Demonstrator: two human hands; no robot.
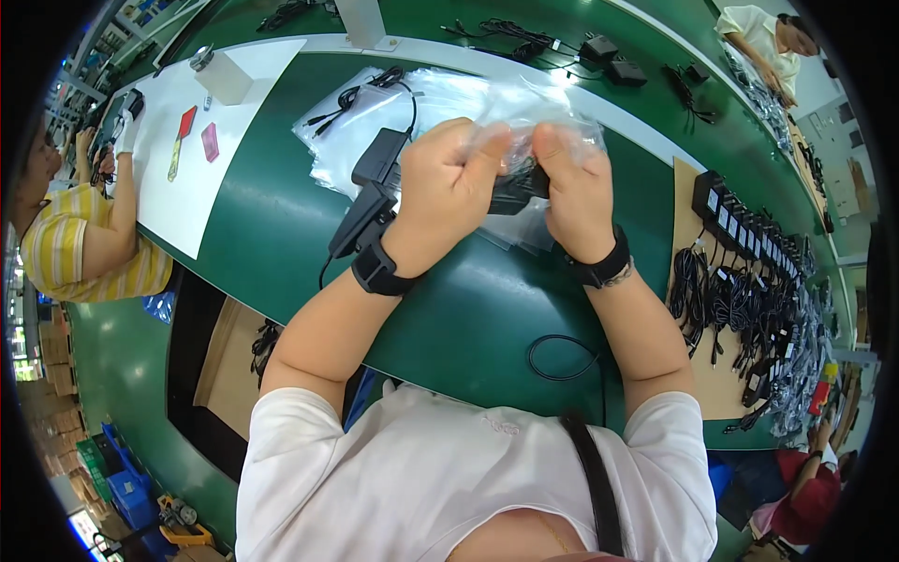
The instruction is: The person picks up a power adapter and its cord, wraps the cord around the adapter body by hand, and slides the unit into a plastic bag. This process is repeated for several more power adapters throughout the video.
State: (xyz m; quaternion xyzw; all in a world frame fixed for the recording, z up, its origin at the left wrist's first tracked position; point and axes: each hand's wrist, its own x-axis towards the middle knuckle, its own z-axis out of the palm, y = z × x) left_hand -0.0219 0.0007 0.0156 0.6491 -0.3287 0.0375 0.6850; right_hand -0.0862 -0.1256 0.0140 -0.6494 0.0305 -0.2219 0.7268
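Note:
My left hand (451,183) and my right hand (579,192) are close together over the green table. Both are closed, thumbs up, on a clear plastic bag (534,98) with a black power adapter (513,197) in it; much of the adapter is behind my fingers. Beyond my hands lies a spread stack of clear plastic bags (323,155). Left of my left hand, two black adapters, one farther (378,156) and one nearer (361,220), sit beside my wrist. A coiled black cable (370,87) rests on the bags.
Cardboard (688,201) at the right carries a row of black adapters (749,220) with bundled cables. A white sheet (253,112) holds a metal bottle (222,77) and a red-and-yellow cutter (182,140). Co-workers are at left, far right and lower right. A black cable loop (562,377) lies nearby.

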